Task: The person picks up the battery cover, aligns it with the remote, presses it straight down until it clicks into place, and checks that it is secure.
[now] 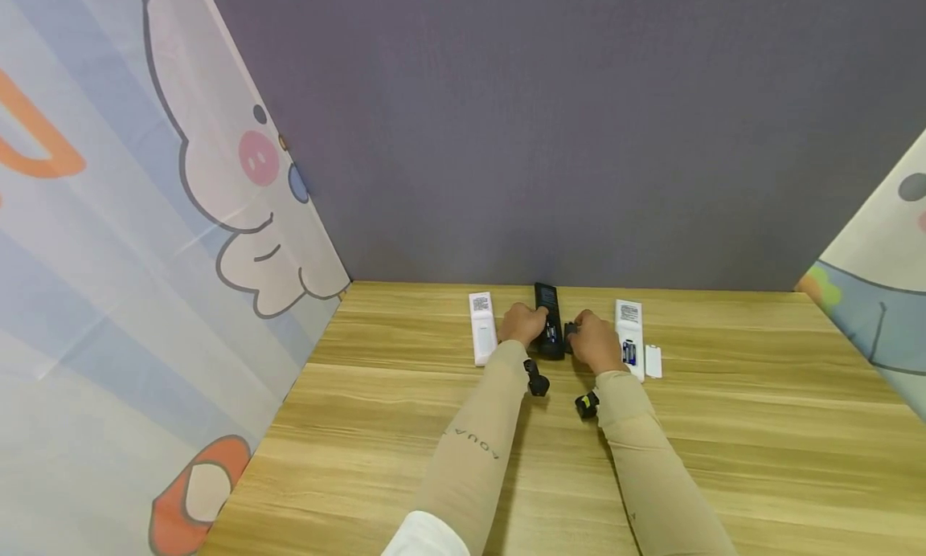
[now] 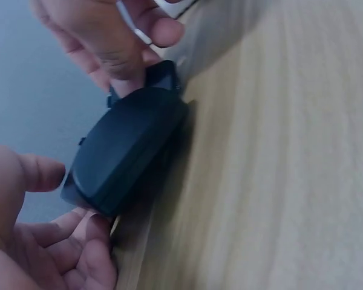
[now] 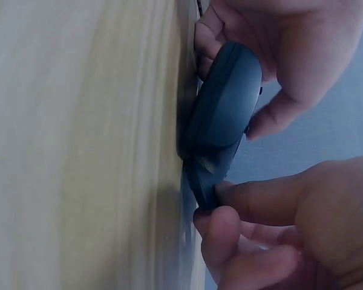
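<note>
At the far left of the group, a white remote (image 1: 483, 329) lies on the wooden table (image 1: 405, 427). Next along, the left hand (image 1: 524, 325) is partly closed, thumb and fingers holding the black remote (image 1: 546, 299) by its left side, batteries showing, mid-scene near the far edge. Just right of it, the right hand (image 1: 596, 343) pinches a small black cover (image 1: 569, 339) between thumb and fingers! Beyond that, a second white remote (image 1: 628, 313), its batteries (image 1: 629, 353) exposed, and at far right, a white cover (image 1: 653, 361) beside it.
</note>
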`<state>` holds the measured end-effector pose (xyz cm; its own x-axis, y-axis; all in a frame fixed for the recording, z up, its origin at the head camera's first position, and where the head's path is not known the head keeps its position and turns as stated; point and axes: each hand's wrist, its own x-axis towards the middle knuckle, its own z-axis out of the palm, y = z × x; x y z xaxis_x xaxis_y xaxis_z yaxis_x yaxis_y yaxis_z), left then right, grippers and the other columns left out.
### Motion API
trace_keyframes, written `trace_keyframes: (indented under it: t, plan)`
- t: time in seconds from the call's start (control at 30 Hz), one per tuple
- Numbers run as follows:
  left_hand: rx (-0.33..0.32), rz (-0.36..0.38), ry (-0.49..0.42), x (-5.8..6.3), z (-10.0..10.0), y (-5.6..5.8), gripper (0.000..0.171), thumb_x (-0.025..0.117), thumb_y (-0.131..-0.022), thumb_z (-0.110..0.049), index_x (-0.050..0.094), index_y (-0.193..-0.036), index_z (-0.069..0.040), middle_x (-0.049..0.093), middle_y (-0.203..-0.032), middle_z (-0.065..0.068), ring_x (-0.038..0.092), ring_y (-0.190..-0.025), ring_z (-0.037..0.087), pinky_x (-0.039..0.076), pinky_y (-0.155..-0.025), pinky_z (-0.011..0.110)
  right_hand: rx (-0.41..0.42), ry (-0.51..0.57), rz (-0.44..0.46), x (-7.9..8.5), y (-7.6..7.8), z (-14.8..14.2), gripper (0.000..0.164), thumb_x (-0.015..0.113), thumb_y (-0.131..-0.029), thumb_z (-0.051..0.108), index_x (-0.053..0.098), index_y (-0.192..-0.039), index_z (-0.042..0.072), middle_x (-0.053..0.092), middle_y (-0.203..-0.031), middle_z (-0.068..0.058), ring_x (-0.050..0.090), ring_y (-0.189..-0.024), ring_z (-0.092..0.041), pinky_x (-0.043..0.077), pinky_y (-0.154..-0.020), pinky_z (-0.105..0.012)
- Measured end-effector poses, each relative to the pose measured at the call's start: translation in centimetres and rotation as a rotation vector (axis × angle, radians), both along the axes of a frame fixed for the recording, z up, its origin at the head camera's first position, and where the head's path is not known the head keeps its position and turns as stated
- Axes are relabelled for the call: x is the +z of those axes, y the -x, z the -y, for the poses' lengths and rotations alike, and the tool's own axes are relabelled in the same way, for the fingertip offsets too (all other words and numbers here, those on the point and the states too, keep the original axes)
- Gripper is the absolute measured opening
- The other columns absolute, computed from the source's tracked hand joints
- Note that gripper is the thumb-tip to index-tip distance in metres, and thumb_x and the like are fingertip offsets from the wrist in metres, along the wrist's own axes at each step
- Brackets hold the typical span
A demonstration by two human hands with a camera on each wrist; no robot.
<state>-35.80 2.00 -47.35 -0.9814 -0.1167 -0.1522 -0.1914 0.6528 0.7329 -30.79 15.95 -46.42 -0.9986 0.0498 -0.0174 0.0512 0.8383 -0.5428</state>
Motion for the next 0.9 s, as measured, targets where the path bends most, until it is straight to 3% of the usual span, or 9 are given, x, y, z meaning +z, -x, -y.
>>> trace_keyframes:
  t: [0.1,0.17,0.3,0.4,0.47,0.57,0.67,0.73,0.9]
  plan:
    - [-0.009,0.001,-0.015,0.2,0.2,0.0,0.033,0.058,-0.101,-0.041,0.075,-0.094,-0.013,0.073,-0.089,0.005,0.062,-0.075,0.021,0.048,-0.068,0.039,-0.011,0.007,-0.004,0.0,0.0,-0.1,0.039,0.062,-0.100,0.015,0.057,-0.132,-0.007,0.068,-0.121,-0.030,0.069,-0.095,-0.044,0.056,-0.081,-0.054]
    - [-0.015,0.002,-0.030,0.3,0.4,-0.1,0.033,0.059,-0.100,-0.039,0.074,-0.085,-0.014,0.071,-0.082,0.003,0.060,-0.071,0.020,0.047,-0.065,0.037,-0.017,0.018,0.001,0.0,0.0,-0.2,0.037,0.061,-0.101,0.014,0.058,-0.131,-0.007,0.068,-0.122,-0.029,0.068,-0.101,-0.046,0.056,-0.084,-0.056]
    - [-0.027,0.022,-0.076,0.2,0.6,0.0,0.049,0.061,-0.101,-0.037,0.051,-0.057,-0.018,0.045,-0.054,-0.003,0.041,-0.052,0.017,0.033,-0.051,0.033,-0.026,0.031,0.014,0.1,0.1,-0.2,0.033,0.061,-0.101,0.015,0.061,-0.127,-0.006,0.068,-0.123,-0.028,0.066,-0.107,-0.046,0.054,-0.088,-0.057]
    - [-0.037,0.033,-0.114,0.0,0.7,-0.1,0.053,0.061,-0.103,-0.037,0.043,-0.056,-0.020,0.035,-0.053,-0.004,0.034,-0.048,0.016,0.028,-0.048,0.033,-0.028,0.037,0.014,0.1,0.1,-0.3,0.031,0.062,-0.101,0.015,0.062,-0.124,-0.006,0.068,-0.122,-0.027,0.066,-0.106,-0.045,0.054,-0.089,-0.056]
    - [-0.029,0.025,-0.141,0.0,0.8,-0.3,0.044,0.063,-0.102,-0.037,0.057,-0.063,-0.019,0.049,-0.060,-0.004,0.043,-0.052,0.017,0.034,-0.051,0.034,-0.029,0.049,0.008,0.1,0.2,-0.4,0.030,0.062,-0.100,0.015,0.063,-0.122,-0.006,0.069,-0.121,-0.027,0.067,-0.103,-0.044,0.054,-0.088,-0.056]
    - [-0.008,0.012,-0.186,0.2,0.8,-0.9,0.026,0.064,-0.102,-0.037,0.076,-0.097,-0.015,0.072,-0.094,0.000,0.065,-0.080,0.021,0.052,-0.069,0.038,-0.047,0.066,-0.015,0.1,0.2,-0.5,0.026,0.064,-0.098,0.015,0.066,-0.115,-0.004,0.071,-0.116,-0.026,0.068,-0.100,-0.043,0.054,-0.086,-0.055]
    - [0.014,0.006,-0.239,0.3,0.9,-1.3,0.034,0.063,-0.102,-0.036,0.073,-0.125,-0.013,0.072,-0.124,0.007,0.067,-0.113,0.029,0.056,-0.093,0.047,-0.060,0.078,-0.034,0.1,0.3,-0.7,0.022,0.066,-0.096,0.016,0.068,-0.108,-0.002,0.072,-0.111,-0.025,0.067,-0.100,-0.041,0.053,-0.086,-0.054]
    - [0.024,-0.003,-0.268,0.3,0.9,-1.5,0.036,0.063,-0.103,-0.035,0.071,-0.129,-0.011,0.071,-0.128,0.009,0.065,-0.120,0.031,0.054,-0.099,0.049,-0.061,0.085,-0.040,0.1,0.3,-0.8,0.021,0.066,-0.095,0.016,0.069,-0.106,-0.002,0.072,-0.108,-0.023,0.068,-0.098,-0.039,0.053,-0.086,-0.053]
    - [0.025,-0.063,-0.308,0.0,0.9,-1.8,0.033,0.063,-0.103,-0.030,0.073,-0.126,-0.008,0.072,-0.124,0.011,0.066,-0.117,0.030,0.054,-0.099,0.047,-0.049,0.145,-0.006,0.2,0.4,-1.0,0.019,0.065,-0.097,0.015,0.069,-0.105,-0.002,0.076,-0.093,-0.017,0.073,-0.077,-0.026,0.054,-0.082,-0.048]
